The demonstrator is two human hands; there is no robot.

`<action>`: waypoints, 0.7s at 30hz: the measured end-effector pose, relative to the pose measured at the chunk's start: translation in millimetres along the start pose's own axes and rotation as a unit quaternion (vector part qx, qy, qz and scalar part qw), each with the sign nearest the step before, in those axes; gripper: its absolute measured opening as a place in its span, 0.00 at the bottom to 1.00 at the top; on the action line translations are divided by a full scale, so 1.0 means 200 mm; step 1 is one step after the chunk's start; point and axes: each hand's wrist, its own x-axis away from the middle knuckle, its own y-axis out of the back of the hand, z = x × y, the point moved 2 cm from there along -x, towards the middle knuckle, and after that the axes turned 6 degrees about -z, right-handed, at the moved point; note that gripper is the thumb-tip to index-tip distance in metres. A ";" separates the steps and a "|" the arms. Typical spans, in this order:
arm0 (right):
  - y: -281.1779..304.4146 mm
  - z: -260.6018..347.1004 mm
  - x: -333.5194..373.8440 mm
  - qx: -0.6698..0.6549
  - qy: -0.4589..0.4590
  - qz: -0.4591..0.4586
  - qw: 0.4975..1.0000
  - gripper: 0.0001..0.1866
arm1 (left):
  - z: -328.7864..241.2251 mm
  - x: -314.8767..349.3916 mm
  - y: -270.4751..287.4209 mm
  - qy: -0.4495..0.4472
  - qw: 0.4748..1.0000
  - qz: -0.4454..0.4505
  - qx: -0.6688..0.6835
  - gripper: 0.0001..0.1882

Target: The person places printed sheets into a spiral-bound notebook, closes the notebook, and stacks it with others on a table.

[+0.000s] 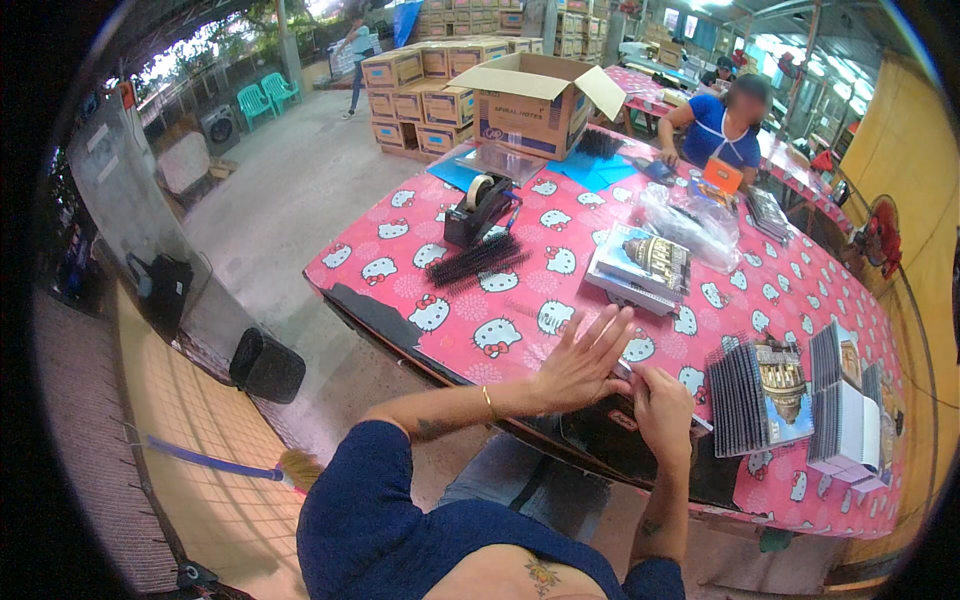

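My left hand (585, 360) lies over the table's front edge, palm down, its fingers stretched out flat. Just right of it, my right hand (662, 405) is closed, with the fingers curled in. A small greyish piece shows between the two hands, too covered to name. Beyond my fingers lies a stack of spiral notebooks (645, 262) with a building on the cover. Left of that stack a pile of black spiral coils (478, 262) lies beside a black tape dispenser (480, 208). More stacked spiral notebooks (765, 395) stand to my right.
A pink patterned cloth (480, 335) covers the table. At the far side stand an open carton (525, 110) and blue sheets (600, 172). A person (725, 130) in blue sits across, near clear plastic bags (690, 225). A notebook pile (845, 420) sits at the right.
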 end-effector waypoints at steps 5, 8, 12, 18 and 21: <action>-0.01 0.04 0.03 0.016 0.004 0.019 1.000 0.10 | -0.07 0.17 -0.02 0.073 0.997 -0.008 -0.027 0.45; 0.07 0.04 0.03 0.020 0.040 0.034 0.998 0.11 | -0.09 0.21 -0.02 0.034 0.998 -0.002 -0.048 0.44; 0.13 -0.08 0.16 0.112 0.032 0.015 0.993 0.15 | -0.15 0.33 -0.16 -0.007 1.000 0.021 -0.018 0.44; 0.14 -0.09 0.14 0.069 0.016 0.039 0.997 0.15 | -0.17 0.28 -0.10 -0.043 0.999 0.003 0.015 0.43; 0.14 -0.11 0.13 0.062 0.015 0.051 0.997 0.15 | -0.13 0.05 -0.02 0.012 1.000 0.019 0.016 0.44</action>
